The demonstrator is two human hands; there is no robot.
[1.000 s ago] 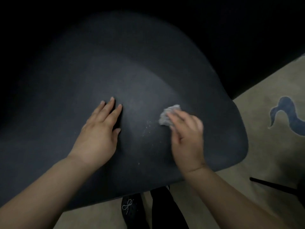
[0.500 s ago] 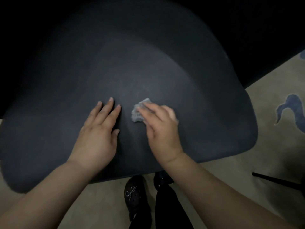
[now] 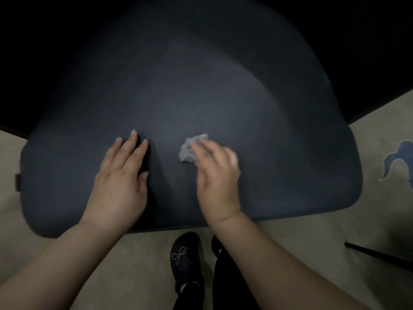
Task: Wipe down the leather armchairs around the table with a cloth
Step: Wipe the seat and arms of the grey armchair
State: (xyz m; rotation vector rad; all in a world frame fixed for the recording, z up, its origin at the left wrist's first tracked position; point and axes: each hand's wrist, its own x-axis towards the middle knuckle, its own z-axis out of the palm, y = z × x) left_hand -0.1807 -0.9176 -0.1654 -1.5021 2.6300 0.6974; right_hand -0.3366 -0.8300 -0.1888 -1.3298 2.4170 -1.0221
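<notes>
- The crumpled cloth point(image 3: 191, 147), judged light and soft, is pressed onto the armchair point(image 3: 279, 157) under the right hand point(image 3: 218, 175), fingers straight.
- The left hand point(image 3: 121, 177) is laid flat, fingers together.

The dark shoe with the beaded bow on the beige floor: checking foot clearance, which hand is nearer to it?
Right. The right hand lies above the dark shoe with the beaded bow, slightly right; the left hand rests farther off, up and left on the seat.
</notes>
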